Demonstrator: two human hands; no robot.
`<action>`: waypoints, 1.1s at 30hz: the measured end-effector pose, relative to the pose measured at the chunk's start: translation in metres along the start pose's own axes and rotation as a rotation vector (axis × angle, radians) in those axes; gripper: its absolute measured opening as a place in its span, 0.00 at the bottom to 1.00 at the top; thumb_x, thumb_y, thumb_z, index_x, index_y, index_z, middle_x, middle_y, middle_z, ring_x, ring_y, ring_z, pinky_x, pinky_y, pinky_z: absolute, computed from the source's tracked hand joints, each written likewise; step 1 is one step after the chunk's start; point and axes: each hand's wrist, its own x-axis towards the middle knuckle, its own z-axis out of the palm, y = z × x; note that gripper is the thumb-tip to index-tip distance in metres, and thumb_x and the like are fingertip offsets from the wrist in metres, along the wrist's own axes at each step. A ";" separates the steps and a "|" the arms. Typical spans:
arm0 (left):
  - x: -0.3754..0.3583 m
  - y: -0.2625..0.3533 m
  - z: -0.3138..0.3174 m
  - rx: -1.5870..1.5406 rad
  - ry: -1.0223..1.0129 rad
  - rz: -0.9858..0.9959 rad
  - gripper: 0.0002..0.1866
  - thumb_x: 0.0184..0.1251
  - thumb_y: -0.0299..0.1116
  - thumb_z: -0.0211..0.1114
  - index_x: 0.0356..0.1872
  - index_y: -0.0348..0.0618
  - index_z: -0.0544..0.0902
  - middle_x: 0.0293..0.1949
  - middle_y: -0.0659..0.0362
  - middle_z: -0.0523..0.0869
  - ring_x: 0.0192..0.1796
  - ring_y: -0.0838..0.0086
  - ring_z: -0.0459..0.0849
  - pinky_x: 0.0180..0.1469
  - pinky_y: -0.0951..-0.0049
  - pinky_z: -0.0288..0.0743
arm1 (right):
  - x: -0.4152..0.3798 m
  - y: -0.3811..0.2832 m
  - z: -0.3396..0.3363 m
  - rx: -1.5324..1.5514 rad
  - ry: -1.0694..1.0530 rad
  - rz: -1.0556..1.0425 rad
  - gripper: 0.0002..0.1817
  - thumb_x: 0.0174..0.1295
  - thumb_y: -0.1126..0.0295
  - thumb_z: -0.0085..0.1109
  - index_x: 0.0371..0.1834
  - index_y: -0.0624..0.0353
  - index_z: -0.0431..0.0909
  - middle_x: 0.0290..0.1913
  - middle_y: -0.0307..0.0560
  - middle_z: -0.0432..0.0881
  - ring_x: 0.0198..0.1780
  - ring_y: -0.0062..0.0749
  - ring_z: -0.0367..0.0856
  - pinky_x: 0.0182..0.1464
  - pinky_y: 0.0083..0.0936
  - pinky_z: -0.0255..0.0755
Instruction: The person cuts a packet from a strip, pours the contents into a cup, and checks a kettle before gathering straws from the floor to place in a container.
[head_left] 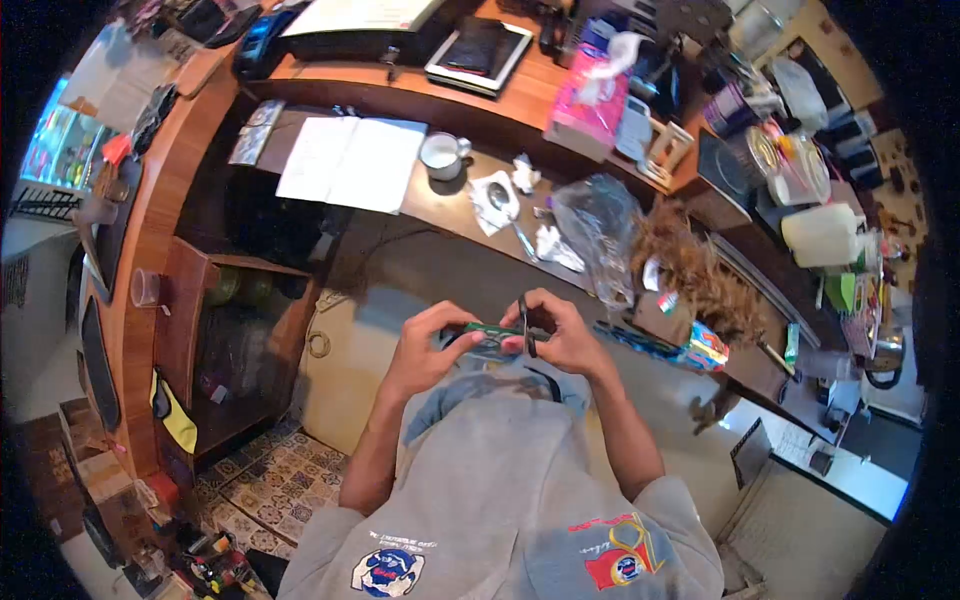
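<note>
Over my lap, both hands are raised close together in front of my shirt. Fingertips of my left hand [432, 345] pinch a thin green strip-like piece [490, 328] that stretches across toward the other hand. My right hand [562, 335] is closed around a slim dark object [526, 322], standing nearly upright at the green piece's right end. Its kind is too small and partly hidden to make out. Right fingertips also appear to touch the green piece.
Ahead is a desk shelf with an open notebook [352, 163], a white mug [441, 157], a spoon on tissue [497, 200] and a clear plastic bag [600, 225]. A brown feather duster [695, 265] lies to the right. A wooden cabinet [180, 340] stands at left.
</note>
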 end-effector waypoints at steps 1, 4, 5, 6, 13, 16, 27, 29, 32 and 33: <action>-0.005 0.002 -0.016 0.132 0.104 0.091 0.10 0.57 0.23 0.75 0.39 0.37 0.86 0.39 0.54 0.85 0.43 0.68 0.85 0.48 0.72 0.79 | 0.013 -0.006 0.006 -0.057 -0.015 0.005 0.21 0.55 0.76 0.75 0.48 0.61 0.74 0.48 0.45 0.83 0.48 0.25 0.83 0.53 0.26 0.77; -0.023 0.001 -0.070 0.317 0.239 0.259 0.08 0.57 0.20 0.72 0.37 0.38 0.86 0.38 0.53 0.85 0.44 0.67 0.85 0.49 0.71 0.78 | 0.045 0.014 0.010 -0.176 0.069 0.111 0.22 0.57 0.72 0.73 0.52 0.62 0.75 0.49 0.44 0.83 0.49 0.27 0.83 0.54 0.26 0.76; -0.028 -0.009 -0.090 0.234 0.183 0.241 0.07 0.57 0.19 0.71 0.37 0.38 0.85 0.39 0.53 0.85 0.45 0.67 0.85 0.51 0.70 0.78 | 0.054 0.015 0.011 -0.345 0.092 0.140 0.20 0.56 0.71 0.70 0.50 0.64 0.76 0.46 0.49 0.85 0.48 0.37 0.84 0.51 0.32 0.76; -0.034 -0.018 -0.106 0.149 0.129 0.219 0.07 0.58 0.18 0.70 0.37 0.38 0.85 0.40 0.53 0.85 0.46 0.66 0.84 0.52 0.69 0.78 | 0.061 0.018 0.015 -0.519 0.119 0.074 0.20 0.56 0.70 0.70 0.50 0.64 0.78 0.46 0.51 0.85 0.48 0.40 0.83 0.52 0.34 0.76; -0.010 -0.041 -0.143 -0.044 0.593 0.148 0.06 0.71 0.24 0.64 0.45 0.38 0.78 0.42 0.57 0.83 0.46 0.73 0.82 0.51 0.73 0.76 | 0.148 0.053 0.006 -1.146 0.140 0.009 0.21 0.51 0.65 0.75 0.44 0.66 0.80 0.44 0.56 0.81 0.50 0.53 0.81 0.52 0.42 0.77; -0.003 -0.063 -0.135 -0.458 0.781 -0.073 0.06 0.74 0.27 0.61 0.48 0.40 0.76 0.42 0.60 0.83 0.44 0.79 0.81 0.47 0.78 0.76 | 0.187 0.061 -0.002 -1.302 0.074 0.143 0.23 0.52 0.63 0.74 0.49 0.61 0.80 0.46 0.56 0.81 0.50 0.53 0.82 0.50 0.45 0.78; 0.058 -0.055 -0.115 -0.553 0.875 -0.217 0.11 0.69 0.34 0.71 0.44 0.40 0.80 0.37 0.65 0.83 0.39 0.85 0.79 0.40 0.82 0.72 | 0.211 0.064 0.003 -1.096 0.319 -0.144 0.16 0.61 0.76 0.62 0.51 0.68 0.77 0.49 0.59 0.81 0.51 0.55 0.81 0.51 0.42 0.77; 0.062 -0.052 -0.120 -0.461 0.830 -0.234 0.11 0.68 0.34 0.72 0.43 0.41 0.82 0.32 0.68 0.82 0.35 0.87 0.77 0.37 0.83 0.71 | 0.203 0.063 0.003 -1.062 0.340 -0.201 0.17 0.61 0.75 0.64 0.53 0.67 0.78 0.49 0.58 0.81 0.50 0.53 0.81 0.51 0.40 0.77; 0.065 -0.054 -0.129 -0.482 0.821 -0.226 0.10 0.68 0.34 0.72 0.42 0.40 0.83 0.31 0.69 0.82 0.33 0.88 0.77 0.37 0.83 0.71 | 0.192 0.034 0.014 -0.882 0.357 -0.209 0.17 0.59 0.74 0.67 0.52 0.64 0.80 0.48 0.54 0.81 0.49 0.47 0.81 0.50 0.36 0.77; 0.065 -0.057 -0.134 -0.461 0.756 -0.236 0.10 0.68 0.34 0.72 0.41 0.39 0.83 0.31 0.68 0.83 0.33 0.88 0.77 0.37 0.83 0.71 | 0.189 0.021 0.025 -0.702 0.364 -0.204 0.17 0.58 0.74 0.69 0.51 0.63 0.81 0.48 0.53 0.81 0.49 0.44 0.81 0.49 0.34 0.77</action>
